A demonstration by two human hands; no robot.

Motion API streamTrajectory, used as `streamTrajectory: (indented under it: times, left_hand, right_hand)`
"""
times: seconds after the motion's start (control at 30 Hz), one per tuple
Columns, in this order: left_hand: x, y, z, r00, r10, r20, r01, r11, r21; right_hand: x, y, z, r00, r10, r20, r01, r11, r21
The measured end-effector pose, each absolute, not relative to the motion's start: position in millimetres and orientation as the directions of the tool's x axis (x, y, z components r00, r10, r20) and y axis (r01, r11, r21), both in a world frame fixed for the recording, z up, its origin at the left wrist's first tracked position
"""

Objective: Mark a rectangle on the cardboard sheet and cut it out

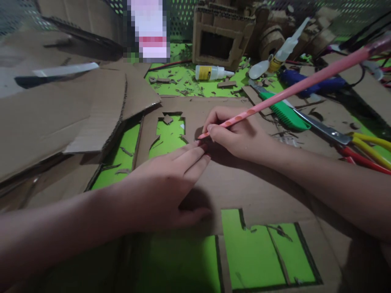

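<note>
A long pink pencil [275,99] slants up to the right, gripped near its point by my right hand [236,136]. Its tip meets a brown cardboard sheet [250,183] that has several openings cut through it. My left hand [171,175] lies on the same sheet with fingers stretched out, their ends close to the pencil tip. Whether something thin lies under those fingers is hidden. Just beyond my left hand, a cut opening shows the green surface [169,134], with a small cardboard scrap [168,119] at its top.
Scissors [336,134] with yellow and red handles and a green-handled cutter [284,110] lie at right. Glue bottles [210,73] and a cardboard box [218,38] stand behind. Stacked cardboard [61,114] fills the left, with a dark-handled knife [30,81] on it. A blue glue gun [311,81] rests at back right.
</note>
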State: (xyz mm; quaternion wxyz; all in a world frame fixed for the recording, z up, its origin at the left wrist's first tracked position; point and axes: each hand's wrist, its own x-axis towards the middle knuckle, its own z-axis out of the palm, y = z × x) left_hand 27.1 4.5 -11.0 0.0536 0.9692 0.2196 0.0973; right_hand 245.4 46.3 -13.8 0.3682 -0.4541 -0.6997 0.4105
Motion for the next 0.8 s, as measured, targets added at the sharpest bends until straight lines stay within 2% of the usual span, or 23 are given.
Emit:
streamTrajectory:
  times: [0.17, 0.37, 0.57, 0.8]
  left_hand:
    - [25.5, 4.2, -13.0, 0.891, 0.432, 0.142, 0.416, -0.900, 0.128]
    - [20.3, 5.7, -21.3, 0.875, 0.445, 0.191, 0.422, -0.894, 0.151]
    - [18.4, 10.4, -13.5, 0.888, 0.451, 0.088, 0.430, -0.883, 0.187]
    - [18.7, 16.9, -7.2, 0.869, 0.488, -0.083, 0.495, -0.852, 0.171]
  right_hand:
    - [245.2, 45.6, -11.9, -0.199, 0.963, 0.183, 0.376, 0.248, -0.893]
    - [248.6, 47.4, -12.8, -0.171, 0.964, 0.205, 0.401, 0.258, -0.879]
    - [270.5, 50.8, -1.2, -0.211, 0.953, 0.217, 0.384, 0.285, -0.878]
    - [309.5, 9.6, -7.6, -0.307, 0.927, 0.215, 0.539, 0.355, -0.764]
